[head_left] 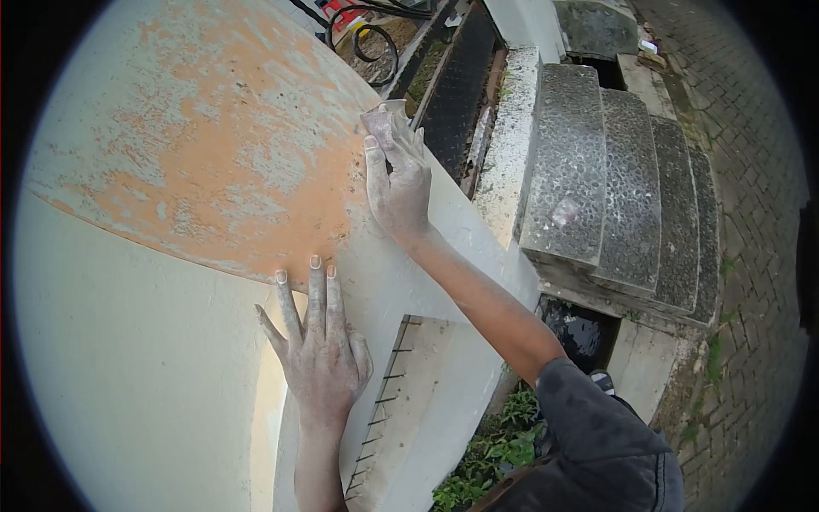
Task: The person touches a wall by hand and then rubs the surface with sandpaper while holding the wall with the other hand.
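A pale painted wall (136,324) carries a large, patchy orange area (256,196) with scraped, mottled paint around it. At the right edge of that area my right hand (401,183), coated in pale dust, pinches a folded piece of sandpaper (382,126) against the surface. The sandpaper looks greyish-pink and is partly hidden by the fingers. Lower down, my left hand (322,363) lies with fingers stretched and spread, its fingertips at the lower border of the orange area. It is dusty too and holds nothing.
Pebbled grey steps (567,162) rise to the right, beside a paved lane (759,230). Below them is a drain with dark water (580,328). Green plants (503,427) grow near my body. A row of thin spikes (384,388) lines a recess; black cables (384,47) hang at the top.
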`<state>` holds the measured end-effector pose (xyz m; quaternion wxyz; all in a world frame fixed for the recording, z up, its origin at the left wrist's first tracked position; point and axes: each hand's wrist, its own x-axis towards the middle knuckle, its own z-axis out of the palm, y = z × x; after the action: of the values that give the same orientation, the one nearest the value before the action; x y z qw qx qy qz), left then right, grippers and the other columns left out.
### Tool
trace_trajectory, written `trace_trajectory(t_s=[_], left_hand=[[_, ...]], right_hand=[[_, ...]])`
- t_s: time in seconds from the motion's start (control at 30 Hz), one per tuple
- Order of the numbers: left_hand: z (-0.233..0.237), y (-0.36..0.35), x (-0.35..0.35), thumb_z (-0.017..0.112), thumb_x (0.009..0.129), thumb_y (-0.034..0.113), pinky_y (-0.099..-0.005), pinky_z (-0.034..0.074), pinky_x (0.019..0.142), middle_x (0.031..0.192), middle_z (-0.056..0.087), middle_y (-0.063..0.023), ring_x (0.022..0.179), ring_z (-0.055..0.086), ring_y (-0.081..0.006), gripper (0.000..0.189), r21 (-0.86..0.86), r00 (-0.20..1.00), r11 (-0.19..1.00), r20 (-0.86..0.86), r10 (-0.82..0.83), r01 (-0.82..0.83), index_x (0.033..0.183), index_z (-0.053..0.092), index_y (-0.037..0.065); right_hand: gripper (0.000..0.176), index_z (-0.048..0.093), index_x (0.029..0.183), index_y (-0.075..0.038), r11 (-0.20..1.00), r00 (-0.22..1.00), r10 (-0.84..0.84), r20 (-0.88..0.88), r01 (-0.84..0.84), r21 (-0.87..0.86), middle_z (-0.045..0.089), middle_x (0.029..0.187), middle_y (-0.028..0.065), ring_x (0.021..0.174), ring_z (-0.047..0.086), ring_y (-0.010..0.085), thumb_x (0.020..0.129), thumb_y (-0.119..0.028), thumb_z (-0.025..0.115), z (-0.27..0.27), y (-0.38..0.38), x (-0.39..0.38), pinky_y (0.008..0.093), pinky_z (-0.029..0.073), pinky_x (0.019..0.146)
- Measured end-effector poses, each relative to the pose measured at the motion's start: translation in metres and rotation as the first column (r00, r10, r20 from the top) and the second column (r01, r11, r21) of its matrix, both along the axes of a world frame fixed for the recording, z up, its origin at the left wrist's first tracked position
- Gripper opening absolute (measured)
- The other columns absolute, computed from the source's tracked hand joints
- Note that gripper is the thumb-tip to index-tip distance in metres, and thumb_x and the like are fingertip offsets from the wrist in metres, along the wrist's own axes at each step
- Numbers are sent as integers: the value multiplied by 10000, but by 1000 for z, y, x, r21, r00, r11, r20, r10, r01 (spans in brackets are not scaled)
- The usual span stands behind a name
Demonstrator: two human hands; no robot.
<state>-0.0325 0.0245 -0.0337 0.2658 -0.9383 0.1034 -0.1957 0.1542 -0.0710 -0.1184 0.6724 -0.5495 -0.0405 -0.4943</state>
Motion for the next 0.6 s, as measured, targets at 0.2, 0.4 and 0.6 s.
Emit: trace_trajectory(t_s=[0.2,0.4,0.6], left_hand=[[1,-2,-3,488,657,115,-601,12,1115,1488,294,11,1406,128,-285,737,7,1000,1000,-2,27,-27,1385,372,150],[4,-2,-1,501,654,106,-602,24,1116,1487,291,14,1406,129,-277,730,-3,1000,1000,-16,14,-14,1373,389,162],[2,-1,-2,498,676,101,-604,29,1115,1485,297,14,1404,135,-286,706,-10,999,1000,16,-28,28,1371,388,150]], right_hand=[[292,600,1157,-12,996,982,80,-174,-74,41,538,1250,214,1246,421,387,912,-135,500,-76,8,-21,546,185,1079],[291,598,1167,-20,993,997,63,-39,-67,-92,539,1266,185,1220,464,357,926,-123,472,20,-14,7,553,204,1070],[303,577,1191,-22,997,974,61,-218,-49,58,534,1261,202,1222,458,365,921,-118,480,-78,2,-2,555,211,1068]])
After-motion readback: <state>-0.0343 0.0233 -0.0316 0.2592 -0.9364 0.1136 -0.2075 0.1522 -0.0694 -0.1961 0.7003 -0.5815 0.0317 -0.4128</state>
